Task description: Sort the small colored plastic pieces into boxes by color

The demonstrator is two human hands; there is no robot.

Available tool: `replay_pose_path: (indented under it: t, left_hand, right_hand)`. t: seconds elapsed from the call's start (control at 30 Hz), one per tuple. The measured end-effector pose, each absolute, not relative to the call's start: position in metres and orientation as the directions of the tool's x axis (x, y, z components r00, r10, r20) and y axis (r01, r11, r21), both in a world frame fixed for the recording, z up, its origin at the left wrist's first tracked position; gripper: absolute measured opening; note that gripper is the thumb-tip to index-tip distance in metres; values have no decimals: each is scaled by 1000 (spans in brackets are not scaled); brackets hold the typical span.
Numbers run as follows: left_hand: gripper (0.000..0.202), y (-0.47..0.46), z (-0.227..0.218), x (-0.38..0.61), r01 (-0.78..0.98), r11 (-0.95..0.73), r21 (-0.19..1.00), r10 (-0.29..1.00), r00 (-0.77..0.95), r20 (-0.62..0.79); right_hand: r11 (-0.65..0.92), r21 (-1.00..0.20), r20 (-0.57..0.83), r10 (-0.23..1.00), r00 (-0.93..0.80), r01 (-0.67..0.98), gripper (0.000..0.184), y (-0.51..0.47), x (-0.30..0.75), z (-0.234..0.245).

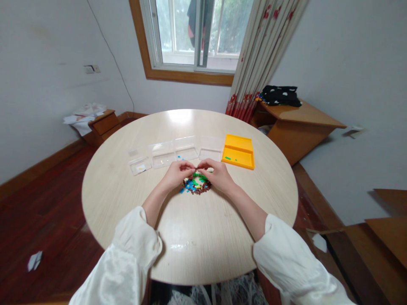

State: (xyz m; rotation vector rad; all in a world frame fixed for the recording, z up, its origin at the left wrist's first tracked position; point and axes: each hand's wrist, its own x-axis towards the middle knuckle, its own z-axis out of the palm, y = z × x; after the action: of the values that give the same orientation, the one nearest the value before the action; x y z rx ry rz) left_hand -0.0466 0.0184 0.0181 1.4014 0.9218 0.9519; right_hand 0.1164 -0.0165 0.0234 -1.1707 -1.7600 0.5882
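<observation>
Above a pile of small building bricks [199,189], both my hands meet with their fingertips close together. The pile mixes brown, blue, green and yellow pieces. My left hand [178,174] is closed in a pinch at a small brown brick [196,169], which is mostly hidden by fingers. From the other side, my right hand [218,174] pinches at the same brown piece. Just beyond the hands stands a clear plastic box [187,153] with a few blue bricks near it. An open yellow box [246,166] to the right holds a few green bricks.
More clear boxes with raised lids stand in a row, including a small one [140,171] at the left with a yellow piece. The round table [203,228] carries everything. A wooden cabinet [295,123] with dark cloth [281,96] stands behind right.
</observation>
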Motion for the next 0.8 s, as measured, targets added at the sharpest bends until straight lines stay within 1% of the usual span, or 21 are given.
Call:
replay_pose_path:
  t: [0.17,0.4,0.67,0.73,0.8]
  left_hand:
    - [16,17,19,-46,-2,-41,999,935,353,39]
    - [17,16,21,-45,-32,-41,999,944,327,49]
    - [17,16,23,-45,-6,-55,998,953,299,54]
    - [18,17,23,-46,-18,-76,997,964,253,78]
    - [19,20,23,-47,-41,-108,993,978,177,113]
  right_hand:
    - [454,-770,435,888,-150,449,7,-15,116,22]
    - [471,-751,443,879,-175,463,15,-15,115,20]
    - [455,-773,423,889,-176,441,15,-15,112,19]
    - [445,-777,431,892,-140,444,17,-12,115,18]
    - [411,-777,447,894,-41,477,19,-6,122,16]
